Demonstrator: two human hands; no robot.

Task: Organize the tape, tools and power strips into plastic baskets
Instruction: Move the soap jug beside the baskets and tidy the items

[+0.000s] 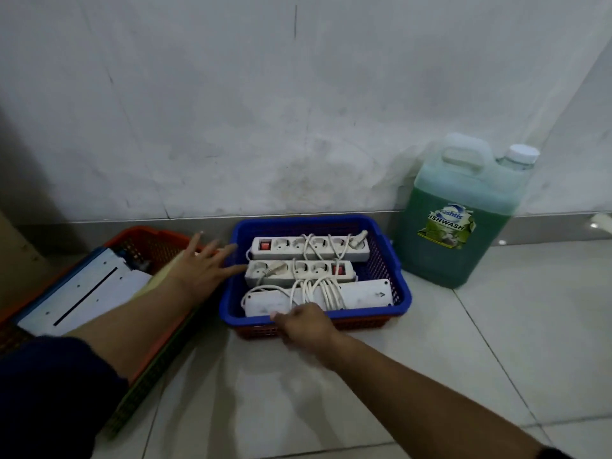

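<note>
Counting from the centre of the frame: one blue basket sits on the tiled floor against the wall, nested on an orange-red basket of which only a strip of lower wall shows beneath it. Inside the blue basket lie three white power strips in parallel rows: the far strip with a red switch at its left end, the middle strip with a red switch at its right end, and the near strip, which lies face down, so its sockets are hidden. White cords are looped round all three; where each cord ends is hard to trace. At centre left the left hand lies open, fingers spread and straight, fingertips at the blue basket's left rim, holding nothing. At lower centre the right hand is at the basket's near rim, fingers curled; motion blur leaves it unclear whether it grips the rim or the near strip. At left, one orange basket holds a white flat device with a long slot, partly covered by the left forearm; other contents are too dark to identify. At right stands one green dishwash jug with a white cap, apart from the baskets.
</note>
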